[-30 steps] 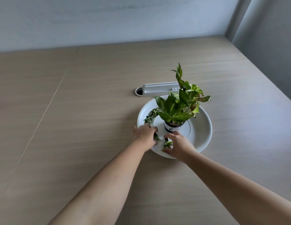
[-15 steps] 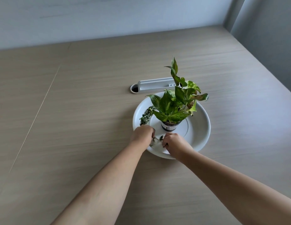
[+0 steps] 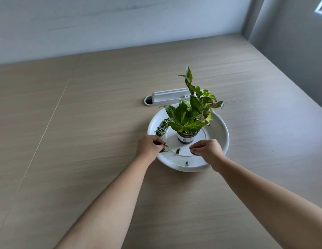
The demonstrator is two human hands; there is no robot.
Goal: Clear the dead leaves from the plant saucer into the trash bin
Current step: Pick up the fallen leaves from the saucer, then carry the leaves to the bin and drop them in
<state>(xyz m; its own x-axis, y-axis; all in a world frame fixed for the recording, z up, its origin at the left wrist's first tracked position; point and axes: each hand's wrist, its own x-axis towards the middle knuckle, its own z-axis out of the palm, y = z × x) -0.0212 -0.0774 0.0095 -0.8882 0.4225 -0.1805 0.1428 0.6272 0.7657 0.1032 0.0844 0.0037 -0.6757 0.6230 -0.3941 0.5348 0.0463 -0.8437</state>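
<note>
Leaves (image 3: 163, 147) inside left hand (image 3: 149, 147) grip

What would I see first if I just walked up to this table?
A leafy green plant in a small pot, standing in the middle of a big white saucer. Then two hands at its near edge: the left hand pinching dead leaves, the right hand curled beside it.

Left hand (image 3: 150, 147) pinching dead leaves (image 3: 163, 149) at saucer (image 3: 219, 126) rim.

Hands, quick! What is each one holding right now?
Left hand: fingers closed on dead leaves at the saucer's left edge.
Right hand: fingers pinched together; what they hold cannot be told.
</note>
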